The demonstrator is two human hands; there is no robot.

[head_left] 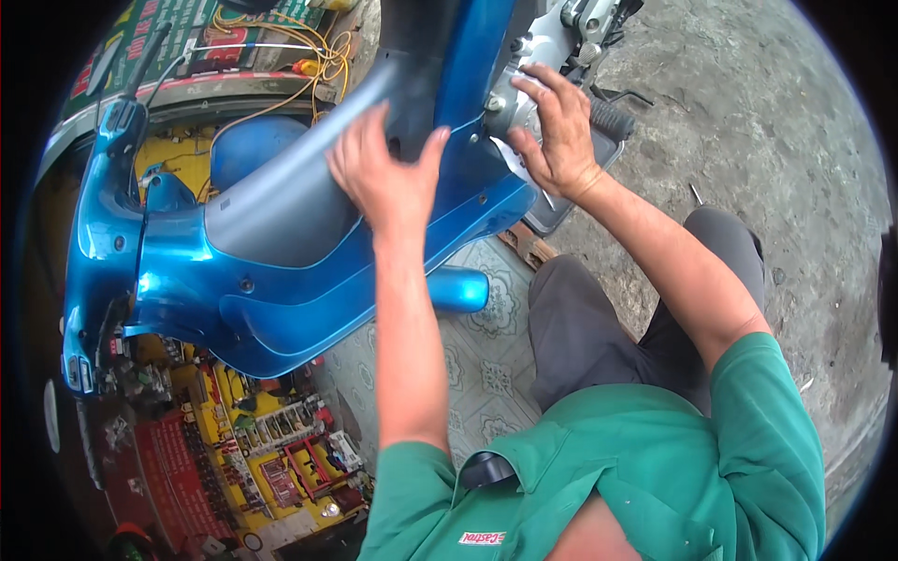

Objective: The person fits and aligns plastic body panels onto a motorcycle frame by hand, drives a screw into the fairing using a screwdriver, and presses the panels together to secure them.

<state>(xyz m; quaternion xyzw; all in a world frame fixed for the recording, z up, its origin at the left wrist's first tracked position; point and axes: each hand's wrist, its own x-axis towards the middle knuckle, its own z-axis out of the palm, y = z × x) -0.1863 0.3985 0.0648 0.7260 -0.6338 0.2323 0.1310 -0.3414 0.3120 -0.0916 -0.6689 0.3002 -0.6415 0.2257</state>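
A blue motor scooter (178,271) stretches across the view, its handlebar end at the left. Over the grey inner panel (281,201) hovers or rests my left hand (385,173), fingers spread and thumb apart, holding nothing visible. Whether its fingertips touch the panel I cannot tell. My right hand (561,136) is open at the silver metal engine part (513,101), its fingers over that part and its thumb apart. Just below the thumb, beside the blue side panel (468,182), a small white piece (508,157) shows, partly hidden.
A black footrest (613,122) juts out beyond my right hand. Tools and small parts lie on a yellow surface (271,510) at the lower left. An orange cord (327,61) is coiled at the top. Patterned tiles (496,374) meet rough concrete (730,103) near my knees.
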